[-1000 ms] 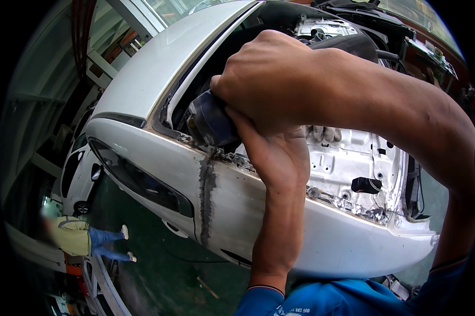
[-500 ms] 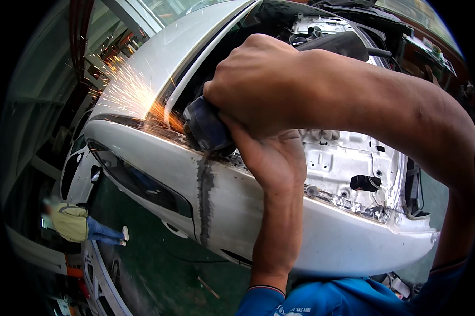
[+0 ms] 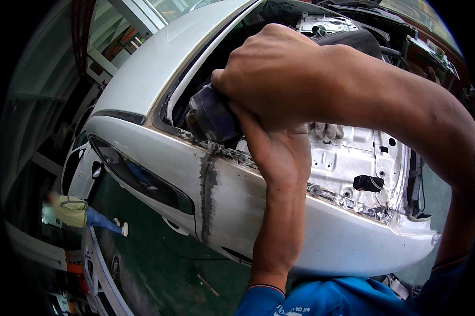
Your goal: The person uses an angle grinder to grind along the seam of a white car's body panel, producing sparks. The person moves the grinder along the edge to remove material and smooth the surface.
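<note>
My right hand (image 3: pixel 272 73) wraps over the body of an angle grinder (image 3: pixel 214 113) with a dark blue head and a black rear end. From below, my left hand (image 3: pixel 282 152) steadies the same grinder near its head; its fingers are mostly hidden. The grinder's head is over the bare, rough metal edge (image 3: pixel 232 154) of a white car body (image 3: pixel 237 195). Whether the disc touches the metal cannot be seen, and no sparks show. A dark grey ground strip (image 3: pixel 208 195) runs down the car's side below the grinder.
Beyond my arms lies the car's stripped white rear floor (image 3: pixel 332 158), with what looks like a grey glove (image 3: pixel 328 130) on it. A person in a yellow-green top (image 3: pixel 71 210) is at the far left. A cable (image 3: pixel 195 258) trails on the green floor (image 3: pixel 163 274), near a loose body panel (image 3: pixel 98 263).
The orange sparks streaming left from the grinder have stopped. Both hands and the grinder have shifted slightly right. The person at the left has changed stance.
</note>
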Demonstrator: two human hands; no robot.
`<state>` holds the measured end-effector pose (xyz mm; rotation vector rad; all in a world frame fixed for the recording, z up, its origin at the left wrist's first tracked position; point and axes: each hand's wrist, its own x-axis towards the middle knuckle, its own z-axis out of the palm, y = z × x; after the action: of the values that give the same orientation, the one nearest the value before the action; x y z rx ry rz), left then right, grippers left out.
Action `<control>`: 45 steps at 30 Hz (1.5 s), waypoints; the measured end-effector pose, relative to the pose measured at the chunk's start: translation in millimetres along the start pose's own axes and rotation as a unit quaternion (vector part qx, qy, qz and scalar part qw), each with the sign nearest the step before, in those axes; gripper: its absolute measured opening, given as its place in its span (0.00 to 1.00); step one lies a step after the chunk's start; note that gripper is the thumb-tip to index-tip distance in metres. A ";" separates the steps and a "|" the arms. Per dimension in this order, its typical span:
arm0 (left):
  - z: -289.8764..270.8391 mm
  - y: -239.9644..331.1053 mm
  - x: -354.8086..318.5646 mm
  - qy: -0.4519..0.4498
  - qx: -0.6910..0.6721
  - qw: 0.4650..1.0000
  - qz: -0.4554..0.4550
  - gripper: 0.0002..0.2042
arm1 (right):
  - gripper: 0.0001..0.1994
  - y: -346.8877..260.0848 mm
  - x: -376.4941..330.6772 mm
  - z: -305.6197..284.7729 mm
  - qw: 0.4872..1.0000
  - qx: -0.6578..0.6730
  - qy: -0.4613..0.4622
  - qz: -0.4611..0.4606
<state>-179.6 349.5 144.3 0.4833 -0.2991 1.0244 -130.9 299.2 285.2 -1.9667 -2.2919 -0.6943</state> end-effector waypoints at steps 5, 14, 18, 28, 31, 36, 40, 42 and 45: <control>-2.5 -1.1 -4.5 0.009 0.073 0.997 0.016 0.30 | 0.13 3.6 15.9 12.4 0.998 0.000 -0.058 -0.001; -4.8 -1.5 -10.0 0.030 0.123 0.991 0.040 0.31 | 0.09 0.1 17.5 5.7 0.995 0.021 -0.093 -0.013; -5.3 -2.4 -9.3 0.046 0.121 0.990 0.052 0.29 | 0.09 0.9 15.1 1.8 0.995 0.023 -0.098 -0.017; -10.1 -5.4 -7.9 0.066 0.068 0.992 0.083 0.18 | 0.09 1.9 13.2 0.4 0.996 0.036 -0.083 -0.019; -25.1 -4.2 -7.1 0.019 0.076 0.993 0.085 0.23 | 0.08 -1.4 16.6 2.1 0.996 0.041 -0.080 -0.022; -31.6 -2.8 -8.0 -0.037 0.022 0.995 0.088 0.21 | 0.08 -2.1 15.1 3.5 0.996 0.044 -0.075 -0.025; -24.0 0.0 -5.7 -0.006 0.009 0.997 0.073 0.20 | 0.08 -0.2 9.7 5.8 0.996 0.042 -0.073 -0.019; -42.1 4.4 -2.7 -0.048 -0.059 0.996 0.045 0.23 | 0.08 3.1 5.7 7.5 0.997 0.044 -0.070 -0.015; -30.2 6.2 -7.7 -0.087 -0.034 0.995 0.030 0.23 | 0.08 -2.4 9.4 10.4 0.997 0.049 -0.065 -0.017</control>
<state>-188.4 362.0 116.5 0.5047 -0.5047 1.0279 -132.3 311.5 278.1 -1.9876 -2.3880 -0.4582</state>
